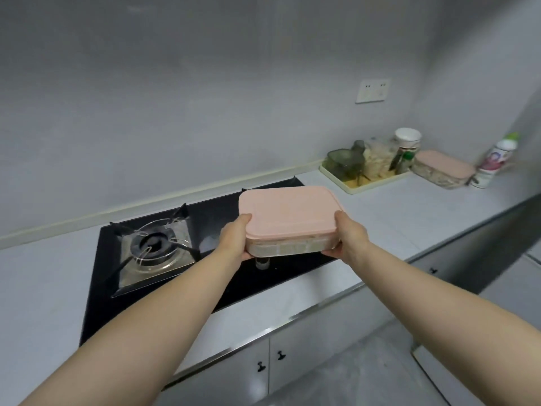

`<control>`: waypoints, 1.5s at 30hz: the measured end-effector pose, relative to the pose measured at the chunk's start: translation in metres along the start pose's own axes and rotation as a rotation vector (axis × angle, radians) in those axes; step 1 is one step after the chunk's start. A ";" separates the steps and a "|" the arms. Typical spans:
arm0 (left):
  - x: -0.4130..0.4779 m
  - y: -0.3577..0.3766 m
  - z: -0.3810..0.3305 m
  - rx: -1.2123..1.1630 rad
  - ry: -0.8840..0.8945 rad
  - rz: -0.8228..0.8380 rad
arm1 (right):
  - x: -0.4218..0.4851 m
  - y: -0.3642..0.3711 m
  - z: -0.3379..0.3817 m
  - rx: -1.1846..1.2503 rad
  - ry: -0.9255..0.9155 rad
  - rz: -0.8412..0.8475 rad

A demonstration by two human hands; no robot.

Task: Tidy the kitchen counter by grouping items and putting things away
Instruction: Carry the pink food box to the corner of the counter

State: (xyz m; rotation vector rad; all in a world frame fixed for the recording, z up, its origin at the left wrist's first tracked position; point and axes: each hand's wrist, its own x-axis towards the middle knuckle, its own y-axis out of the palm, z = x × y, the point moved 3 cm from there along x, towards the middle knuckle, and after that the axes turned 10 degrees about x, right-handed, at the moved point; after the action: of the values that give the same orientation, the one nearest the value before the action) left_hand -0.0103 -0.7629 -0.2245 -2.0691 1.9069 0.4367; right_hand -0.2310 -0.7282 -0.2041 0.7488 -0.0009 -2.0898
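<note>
L hand [234,240]: I am gripping the left end of the pink-lidded container [288,212] | R hand [349,238]: gripping its right end | container: I am holding it mid-frame above the black hob [164,271] | upper right: a second pink-lidded box [442,168] is sitting beside a tray [351,187] on the counter [409,212].

Both arms outstretched, left hand [234,239] and right hand [350,240] around pink box [288,212]
</note>
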 end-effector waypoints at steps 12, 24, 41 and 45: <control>0.069 0.160 -0.039 0.134 -0.014 0.146 | 0.084 -0.090 0.069 0.098 0.016 -0.137; 0.177 0.295 -0.095 0.248 -0.009 0.370 | 0.182 -0.119 0.159 0.164 0.020 -0.201; 0.198 0.494 -0.114 0.273 -0.061 0.535 | 0.273 -0.231 0.249 0.283 -0.004 -0.330; 0.206 0.552 -0.118 0.271 -0.044 0.519 | 0.308 -0.262 0.281 0.300 -0.052 -0.362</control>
State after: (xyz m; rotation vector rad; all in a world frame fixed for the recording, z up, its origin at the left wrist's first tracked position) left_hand -0.5420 -1.0421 -0.2068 -1.3768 2.3195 0.3045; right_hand -0.7005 -0.8760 -0.2016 0.9277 -0.2280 -2.4877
